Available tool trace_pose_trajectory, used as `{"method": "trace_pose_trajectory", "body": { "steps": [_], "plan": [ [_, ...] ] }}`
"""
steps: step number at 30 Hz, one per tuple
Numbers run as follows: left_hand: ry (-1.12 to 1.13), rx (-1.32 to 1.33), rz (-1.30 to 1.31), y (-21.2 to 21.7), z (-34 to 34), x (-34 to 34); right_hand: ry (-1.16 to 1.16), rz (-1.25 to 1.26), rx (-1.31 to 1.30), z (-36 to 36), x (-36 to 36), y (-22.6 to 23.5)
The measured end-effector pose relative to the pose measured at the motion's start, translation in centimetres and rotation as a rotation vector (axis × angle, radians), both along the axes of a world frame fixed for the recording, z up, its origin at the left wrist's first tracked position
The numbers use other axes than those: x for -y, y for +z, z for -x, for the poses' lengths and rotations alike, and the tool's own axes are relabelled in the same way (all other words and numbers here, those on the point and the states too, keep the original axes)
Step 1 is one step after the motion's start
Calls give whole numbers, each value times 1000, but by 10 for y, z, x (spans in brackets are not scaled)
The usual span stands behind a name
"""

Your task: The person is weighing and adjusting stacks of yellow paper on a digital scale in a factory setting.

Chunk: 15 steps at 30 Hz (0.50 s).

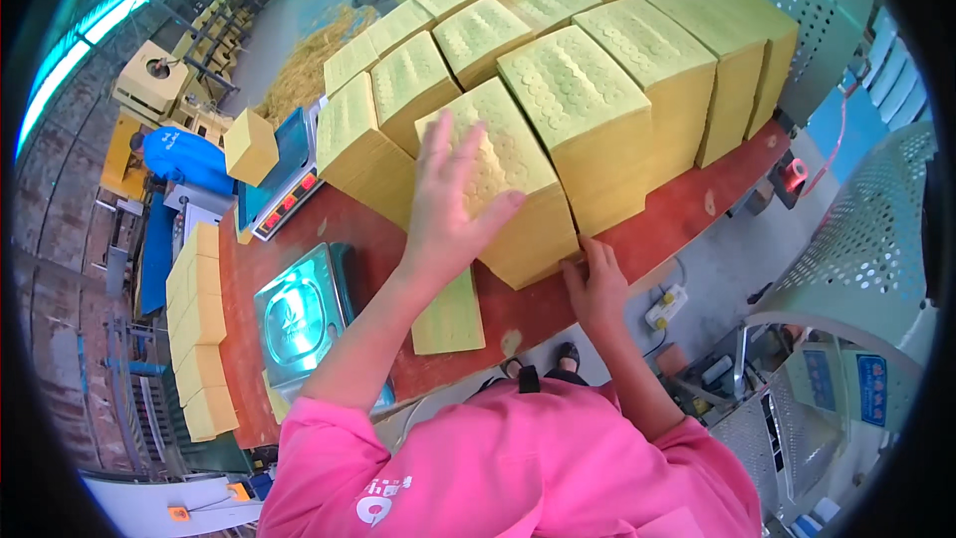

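Resting at the centre of the frame, a tall stack of yellow paper (518,189) stands on the red table (687,209), its embossed top sheet facing up. The left hand (448,204) lies flat on that top sheet, fingers spread wide and pressing down, gripping nothing. The right hand (596,284) is set against the stack's lower right corner at the table's near edge, fingers bent loosely against its side; whether it pinches any sheets cannot be told. Just below the stack, a thin yellow sheaf (450,314) lies flat on the table, under the left forearm. To its left, in the lower left of the frame, sits a weighing scale with a steel pan (299,319). Behind the held stack, rows of similar yellow stacks (597,60) fill the upper middle of the frame. A second scale (289,174) carries a small yellow block (249,146) at the left. More yellow blocks (199,329) line the table's far left edge.
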<state>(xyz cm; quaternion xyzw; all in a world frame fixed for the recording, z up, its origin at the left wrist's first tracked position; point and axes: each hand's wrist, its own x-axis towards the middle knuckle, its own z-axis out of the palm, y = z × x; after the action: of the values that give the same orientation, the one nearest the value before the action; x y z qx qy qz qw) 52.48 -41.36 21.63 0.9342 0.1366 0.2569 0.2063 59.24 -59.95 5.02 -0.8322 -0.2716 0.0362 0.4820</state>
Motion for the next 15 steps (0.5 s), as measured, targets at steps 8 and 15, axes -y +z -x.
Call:
{"method": "trace_pose_trajectory", "body": {
  "steps": [8,15],
  "plan": [
    [82,-9,267,-6,36,3,329,-112,162,29,13,-3],
    [30,26,168,-26,23,-15,287,-112,229,27,-27,-15]
  ]
}}
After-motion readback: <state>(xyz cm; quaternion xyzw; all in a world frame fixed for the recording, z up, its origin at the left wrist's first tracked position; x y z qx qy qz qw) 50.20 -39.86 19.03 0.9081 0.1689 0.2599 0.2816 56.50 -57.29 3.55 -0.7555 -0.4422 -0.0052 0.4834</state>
